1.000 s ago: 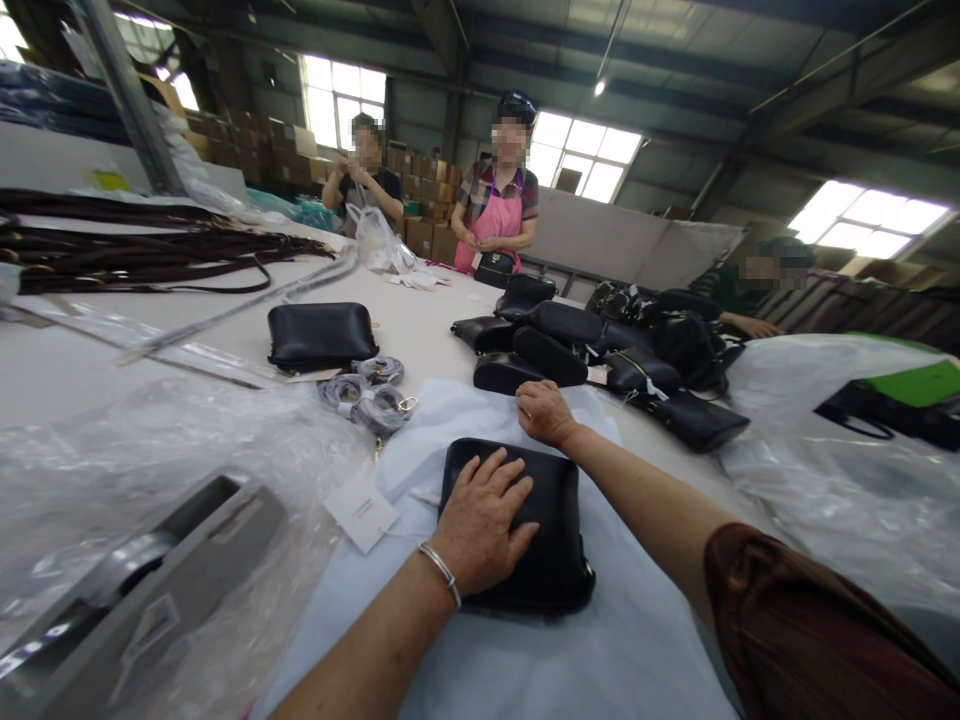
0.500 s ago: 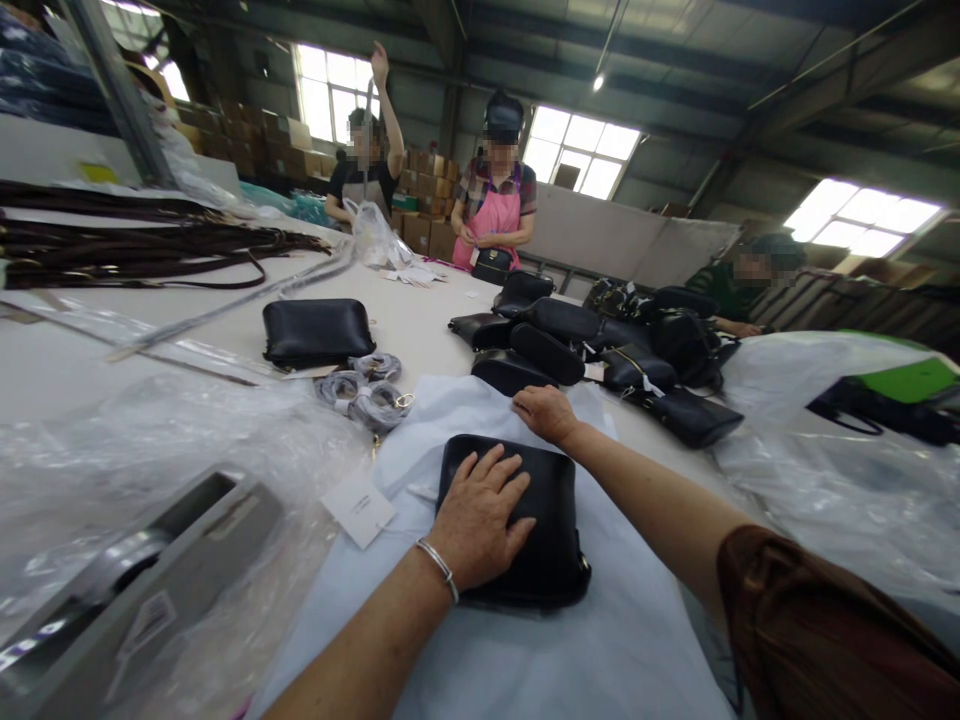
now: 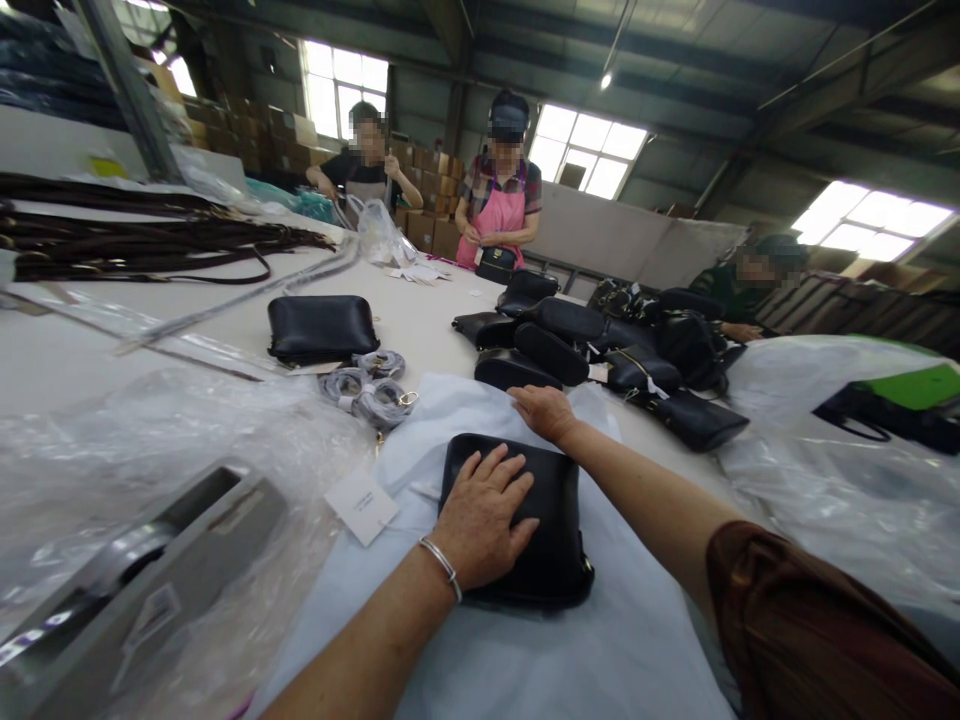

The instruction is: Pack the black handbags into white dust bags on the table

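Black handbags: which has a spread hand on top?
The nearest black handbag, lying on the pale sheet: the left hand rests on it; no spread hand covers the others.

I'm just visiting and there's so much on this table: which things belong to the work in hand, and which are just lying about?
Seemingly in use:
- black bag under the left hand
- pale sheet beneath it, near the right hand

Apparently lying about:
- heap of black bags
- dark straps
- tape dispenser
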`<state>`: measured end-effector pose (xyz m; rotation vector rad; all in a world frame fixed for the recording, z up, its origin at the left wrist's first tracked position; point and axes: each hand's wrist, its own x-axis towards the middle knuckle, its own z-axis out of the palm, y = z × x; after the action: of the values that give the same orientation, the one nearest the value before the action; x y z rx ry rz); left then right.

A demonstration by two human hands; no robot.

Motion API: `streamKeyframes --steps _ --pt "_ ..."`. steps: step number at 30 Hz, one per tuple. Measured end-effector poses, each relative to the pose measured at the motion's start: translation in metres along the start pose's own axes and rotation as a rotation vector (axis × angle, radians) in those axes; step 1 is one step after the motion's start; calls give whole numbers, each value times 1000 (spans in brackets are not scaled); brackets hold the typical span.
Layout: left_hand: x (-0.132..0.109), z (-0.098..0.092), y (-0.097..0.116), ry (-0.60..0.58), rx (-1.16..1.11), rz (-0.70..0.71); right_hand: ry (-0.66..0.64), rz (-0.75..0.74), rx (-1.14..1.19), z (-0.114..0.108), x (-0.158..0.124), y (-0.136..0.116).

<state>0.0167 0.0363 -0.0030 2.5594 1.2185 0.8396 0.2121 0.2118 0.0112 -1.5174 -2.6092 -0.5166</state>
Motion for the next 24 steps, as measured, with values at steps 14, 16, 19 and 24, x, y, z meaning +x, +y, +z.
streamKeyframes --steps 14,16,19,24 --pt "-1 1 0 6 3 -1 15 14 7 4 -1 0" --pt "-1 1 0 5 4 -2 14 11 7 5 -1 0" --pt "-1 0 0 7 1 -3 31 -16 -2 4 0 1" --pt "-1 0 0 5 -4 1 95 -119 -48 -2 -1 2"
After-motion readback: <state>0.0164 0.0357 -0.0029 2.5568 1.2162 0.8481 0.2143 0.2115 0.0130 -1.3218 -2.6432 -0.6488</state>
